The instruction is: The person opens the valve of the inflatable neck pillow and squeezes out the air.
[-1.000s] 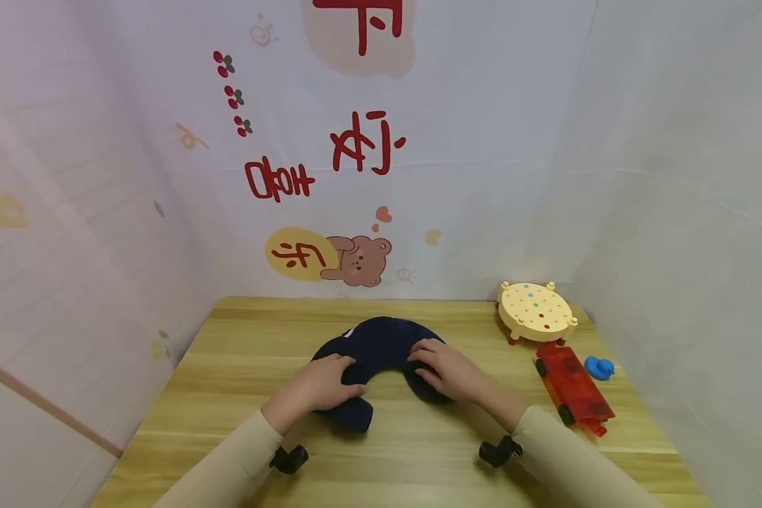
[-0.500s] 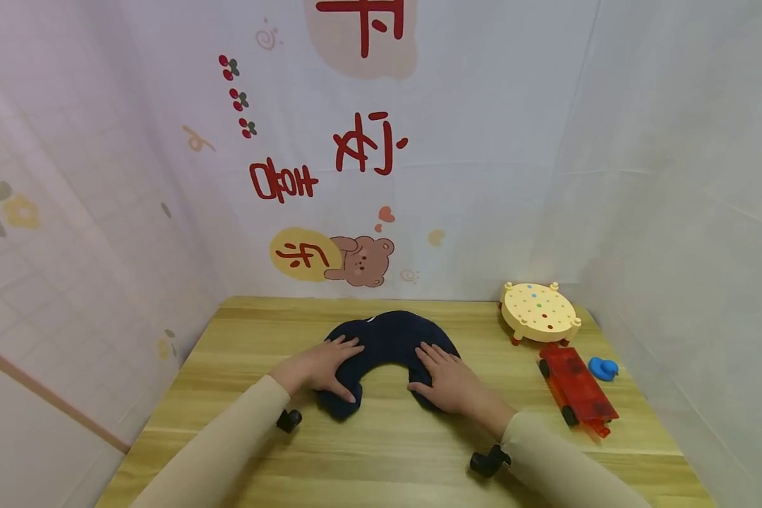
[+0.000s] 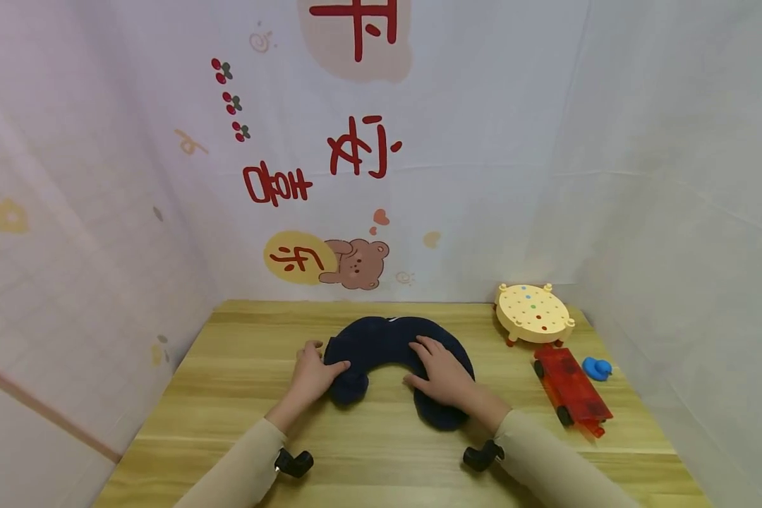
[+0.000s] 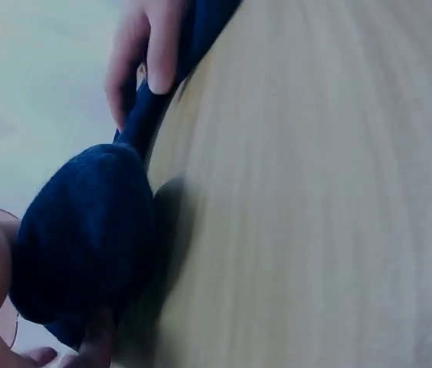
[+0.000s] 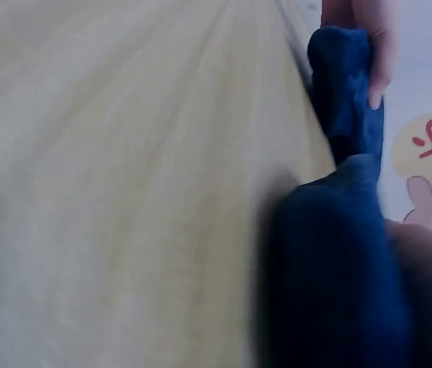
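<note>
A navy U-shaped neck pillow point(image 3: 390, 339) lies on the wooden table point(image 3: 228, 402), its open side toward me. My left hand point(image 3: 314, 375) grips the pillow's left end, with the thumb over the top. My right hand point(image 3: 441, 370) lies on the pillow's right arm, fingers spread on top and thumb at the inner edge. In the left wrist view the rounded pillow end point(image 4: 86, 238) fills the lower left, and the right hand's fingers point(image 4: 151, 46) curl over the fabric at the top. In the right wrist view the left hand's finger point(image 5: 377, 54) pinches the far pillow end point(image 5: 342, 77).
At the table's right stand a round yellow peg toy point(image 3: 533, 314), a red toy car point(image 3: 571, 391) and a small blue duck point(image 3: 597, 367). White cloth walls with a bear picture point(image 3: 355, 262) close in the table at the back and sides.
Half a second ago both hands lay flat on the pillow. The pillow has since turned and shifted right, its right arm now nearer me. My left hand now grips the left end.
</note>
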{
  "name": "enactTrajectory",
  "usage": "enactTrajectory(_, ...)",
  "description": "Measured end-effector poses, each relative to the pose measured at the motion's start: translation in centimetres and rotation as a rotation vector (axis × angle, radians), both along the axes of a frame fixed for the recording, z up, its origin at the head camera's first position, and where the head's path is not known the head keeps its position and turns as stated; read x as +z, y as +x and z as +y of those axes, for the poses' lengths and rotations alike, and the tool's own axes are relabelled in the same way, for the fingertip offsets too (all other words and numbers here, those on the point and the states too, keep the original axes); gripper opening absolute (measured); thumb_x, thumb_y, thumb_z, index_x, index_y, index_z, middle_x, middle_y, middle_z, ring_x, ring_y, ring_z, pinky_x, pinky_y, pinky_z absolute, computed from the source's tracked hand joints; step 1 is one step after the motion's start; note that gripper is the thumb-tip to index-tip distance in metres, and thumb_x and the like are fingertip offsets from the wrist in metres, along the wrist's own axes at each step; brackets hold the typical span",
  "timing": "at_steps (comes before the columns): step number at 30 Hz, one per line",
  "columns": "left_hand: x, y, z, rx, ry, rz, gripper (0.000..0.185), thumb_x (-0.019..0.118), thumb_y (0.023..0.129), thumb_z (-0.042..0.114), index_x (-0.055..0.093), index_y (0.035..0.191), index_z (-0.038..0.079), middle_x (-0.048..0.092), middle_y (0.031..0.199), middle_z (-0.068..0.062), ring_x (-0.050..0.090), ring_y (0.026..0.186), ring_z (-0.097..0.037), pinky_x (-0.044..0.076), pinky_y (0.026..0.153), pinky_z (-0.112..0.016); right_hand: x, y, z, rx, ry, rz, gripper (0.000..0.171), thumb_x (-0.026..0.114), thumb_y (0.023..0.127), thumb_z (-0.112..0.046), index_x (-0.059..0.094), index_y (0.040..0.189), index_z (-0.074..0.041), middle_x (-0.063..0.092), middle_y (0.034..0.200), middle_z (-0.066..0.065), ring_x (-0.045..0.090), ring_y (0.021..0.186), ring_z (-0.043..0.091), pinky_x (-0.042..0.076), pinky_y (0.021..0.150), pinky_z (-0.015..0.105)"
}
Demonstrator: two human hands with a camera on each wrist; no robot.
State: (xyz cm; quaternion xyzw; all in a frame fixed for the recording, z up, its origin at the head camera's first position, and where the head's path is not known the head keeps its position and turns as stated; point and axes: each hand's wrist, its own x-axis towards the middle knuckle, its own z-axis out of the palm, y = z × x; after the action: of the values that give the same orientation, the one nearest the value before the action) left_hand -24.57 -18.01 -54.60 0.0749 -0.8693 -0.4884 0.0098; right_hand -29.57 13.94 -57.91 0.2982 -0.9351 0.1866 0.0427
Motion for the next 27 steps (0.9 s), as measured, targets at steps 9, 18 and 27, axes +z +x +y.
enactTrajectory(9, -1.1, 0.7, -0.4, -0.032, 0.155, -0.048, 0.079, 0.083, 0.100, 0.019, 0.038, 0.157, -0.011, 0.057, 0.146, -0.038, 0.060, 0.134, -0.051, 0.052, 0.108, -0.059, -1.8, -0.2, 0.1, -0.016, -0.007, -0.026, 0.079, 0.067, 0.107, -0.057, 0.050, 0.165, -0.006, 0.038, 0.175, 0.019, 0.034, 0.162, 0.043, 0.032, 0.126, 0.064)
enactTrajectory(18, -1.5, 1.3, -1.4, -0.014, 0.018, -0.054, 0.078, 0.087, 0.099, 0.029, 0.043, 0.150, -0.011, 0.058, 0.141, -0.038, 0.061, 0.131, -0.052, 0.052, 0.107, -0.061, -1.2, -1.9, 0.3, -0.120, 0.066, -0.120, 0.090, 0.060, 0.108, -0.065, 0.036, 0.173, -0.008, 0.028, 0.181, 0.012, 0.022, 0.168, 0.035, 0.022, 0.132, 0.059)
enactTrajectory(27, -1.4, 2.7, -1.9, -0.029, -0.016, -0.020, 0.071, 0.075, 0.106, 0.050, 0.052, 0.141, -0.007, 0.067, 0.132, -0.032, 0.069, 0.120, -0.044, 0.056, 0.099, -0.058, -1.2, -1.7, 0.7, -0.114, 0.047, -0.130, 0.094, 0.052, 0.107, -0.073, 0.037, 0.172, -0.006, 0.027, 0.180, 0.015, 0.022, 0.168, 0.036, 0.022, 0.133, 0.058)
